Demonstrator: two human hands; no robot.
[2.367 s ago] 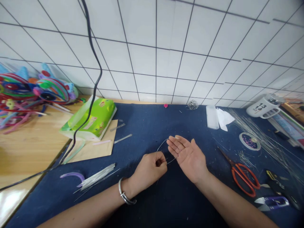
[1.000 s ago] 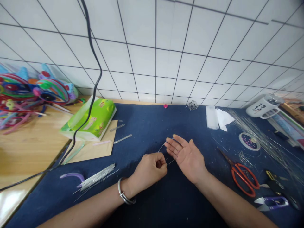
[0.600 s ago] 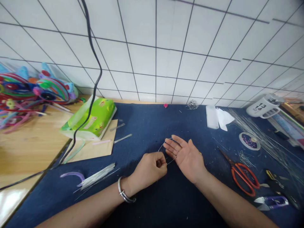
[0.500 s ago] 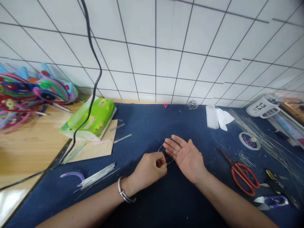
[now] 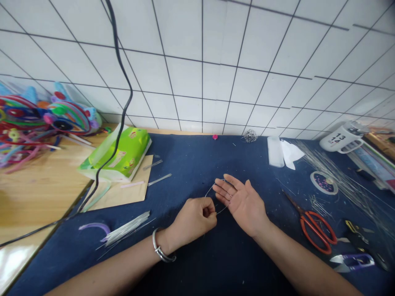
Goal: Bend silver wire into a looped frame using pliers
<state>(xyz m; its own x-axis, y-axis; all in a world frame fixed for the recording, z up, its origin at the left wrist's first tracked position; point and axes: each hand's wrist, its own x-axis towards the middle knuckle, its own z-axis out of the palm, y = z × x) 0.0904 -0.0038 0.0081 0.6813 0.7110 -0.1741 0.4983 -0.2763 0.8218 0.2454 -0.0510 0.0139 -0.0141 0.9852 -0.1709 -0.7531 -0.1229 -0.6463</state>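
1. While a loose bundle of wires lies at lower left, the left hand, just left of lower centre, is curled closed, thumb and forefinger pinching a thin wire; the wire's ends can't be made out.
2. At centre, between both hands: the thin wire, bowing out rightward and slightly upward in a loop. No straight long axis. Left hand nearer, having the hold.
3. Right hand, right of centre: palm up, fingers spread out, gripping nothing visible. Loop reaches its fingers, part hidden behind them; contact uncertain. Tiny pinkish specks there, too small to name.
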